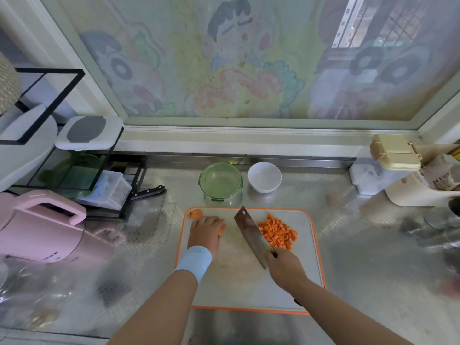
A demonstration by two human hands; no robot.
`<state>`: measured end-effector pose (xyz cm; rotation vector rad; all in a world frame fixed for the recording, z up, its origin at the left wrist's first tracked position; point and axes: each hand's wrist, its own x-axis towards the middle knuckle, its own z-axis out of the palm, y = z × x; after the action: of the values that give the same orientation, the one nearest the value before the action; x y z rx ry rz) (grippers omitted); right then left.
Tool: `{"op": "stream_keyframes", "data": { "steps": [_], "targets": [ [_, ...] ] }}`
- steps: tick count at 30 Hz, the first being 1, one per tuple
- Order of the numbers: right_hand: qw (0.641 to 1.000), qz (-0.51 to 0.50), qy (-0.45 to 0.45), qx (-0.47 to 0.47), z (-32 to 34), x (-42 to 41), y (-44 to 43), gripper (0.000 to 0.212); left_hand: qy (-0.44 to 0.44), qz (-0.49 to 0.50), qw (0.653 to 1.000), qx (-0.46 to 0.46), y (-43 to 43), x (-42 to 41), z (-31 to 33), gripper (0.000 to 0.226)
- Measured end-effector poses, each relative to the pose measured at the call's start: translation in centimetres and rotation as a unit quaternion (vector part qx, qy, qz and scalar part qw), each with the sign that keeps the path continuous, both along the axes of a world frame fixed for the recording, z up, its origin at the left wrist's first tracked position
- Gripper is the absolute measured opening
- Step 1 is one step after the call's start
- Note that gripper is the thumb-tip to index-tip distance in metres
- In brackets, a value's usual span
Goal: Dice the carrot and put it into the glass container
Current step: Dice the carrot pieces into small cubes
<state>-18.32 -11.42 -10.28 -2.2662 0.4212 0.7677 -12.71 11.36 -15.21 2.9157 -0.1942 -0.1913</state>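
Board (239,282): orange-rimmed, pale surface, flat on the metal bench (361,270), directly in front of the person.

Left hand (206,231): on the far-left part of the board, palm down, fingers curled. The grip is closed over a carrot piece (223,227). The hand hides most of it, and only a sliver of orange shows at the fingertips. There is a light-blue wristband (194,262) on this wrist.

Right hand (285,267): the grip is wrapped round the handle of the cleaver (251,236). The blade runs diagonally away from the hand, up and to the left, with its far corner toward the container. It sits between the left hand and the dice. Cannot tell whether the edge touches the board.

Dice (276,232): 1 loose pile of small orange cubes on the far-right part of the board, just beside the blade's right face.

Carrot end (196,213): 1 round stub at the board's far-left corner, just beyond the left hand.

Container (220,181): glass with a green clip lid on top. It stands on the bench just past the board's far edge.

Bowl (264,176): white, just right of the container.

Knife (149,191): black handle, on the bench left of the container, beside a black rack (117,185).

Pink kettle (39,227): far left.
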Motion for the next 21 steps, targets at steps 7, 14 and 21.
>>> {"op": "stream_keyframes", "data": {
  "steps": [7,14,21],
  "targets": [
    [1.000,0.025,-0.005,-0.002,0.5,1.0,0.9,0.032,0.011,-0.115,0.993,0.028,-1.6,-1.8,0.0,0.018],
    [0.993,0.088,-0.036,-0.066,0.3,1.1,0.7,0.031,0.047,-0.089,0.982,-0.160,-1.1,-6.0,-1.4,0.016],
    [0.964,0.209,-0.112,-0.117,1.1,0.7,0.2,0.030,-0.105,0.005,0.976,-0.191,-1.2,-9.7,-2.3,0.022]
  ]
}}
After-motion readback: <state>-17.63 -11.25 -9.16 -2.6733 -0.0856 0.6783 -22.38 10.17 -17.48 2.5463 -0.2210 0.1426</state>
